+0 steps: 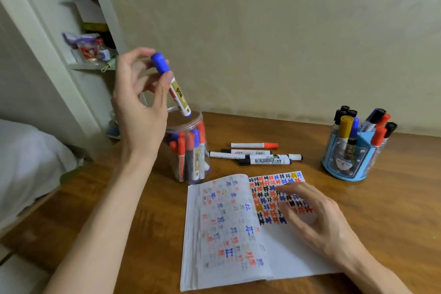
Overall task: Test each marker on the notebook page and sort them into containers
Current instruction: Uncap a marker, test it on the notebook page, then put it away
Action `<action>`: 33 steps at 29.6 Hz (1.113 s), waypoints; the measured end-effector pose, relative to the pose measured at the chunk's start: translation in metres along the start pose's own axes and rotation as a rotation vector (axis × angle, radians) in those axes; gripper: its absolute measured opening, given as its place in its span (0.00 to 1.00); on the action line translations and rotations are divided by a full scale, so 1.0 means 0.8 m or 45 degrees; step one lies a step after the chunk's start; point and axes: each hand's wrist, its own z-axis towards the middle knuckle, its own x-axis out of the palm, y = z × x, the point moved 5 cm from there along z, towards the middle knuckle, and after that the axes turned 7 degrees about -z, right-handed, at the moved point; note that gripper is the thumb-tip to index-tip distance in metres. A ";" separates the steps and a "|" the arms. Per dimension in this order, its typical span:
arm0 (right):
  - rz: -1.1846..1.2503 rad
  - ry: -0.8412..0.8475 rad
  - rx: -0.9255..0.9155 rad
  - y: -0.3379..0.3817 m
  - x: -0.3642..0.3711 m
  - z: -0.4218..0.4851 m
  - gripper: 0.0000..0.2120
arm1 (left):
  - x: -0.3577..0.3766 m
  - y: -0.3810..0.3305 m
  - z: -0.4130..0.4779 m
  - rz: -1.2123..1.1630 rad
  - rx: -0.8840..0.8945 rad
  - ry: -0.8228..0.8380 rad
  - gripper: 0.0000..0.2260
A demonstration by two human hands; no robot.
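Note:
My left hand (140,100) pinches a blue-capped marker (173,87) between thumb and fingers, cap up, its lower end just above the mouth of a clear plastic jar (188,124) that holds several red, blue and black markers. An open notebook (241,229) lies on the wooden desk, its right page covered with red, blue and black test marks. My right hand (317,219) hovers over or rests on that right page, fingers loosely spread and holding nothing. Several loose markers (257,154) lie behind the notebook. A blue pen holder (350,162) with several markers stands at the right.
The wooden desk (393,210) meets a beige wall behind. A white shelf unit (90,50) with small items stands at the left, and a bed with grey bedding (26,164) sits beside the desk's left edge.

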 end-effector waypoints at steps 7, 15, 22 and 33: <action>-0.066 0.034 0.005 0.004 0.013 0.011 0.19 | -0.013 0.047 -0.025 0.280 -0.182 0.168 0.17; -0.075 0.054 0.022 0.009 0.012 0.012 0.18 | -0.011 0.076 -0.045 0.404 -0.227 0.266 0.13; -0.074 0.034 0.038 0.006 0.012 0.012 0.22 | -0.004 0.094 -0.071 0.725 -0.091 0.427 0.27; -0.063 0.030 0.009 0.011 0.020 0.018 0.16 | 0.027 0.035 -0.105 0.411 0.140 0.306 0.14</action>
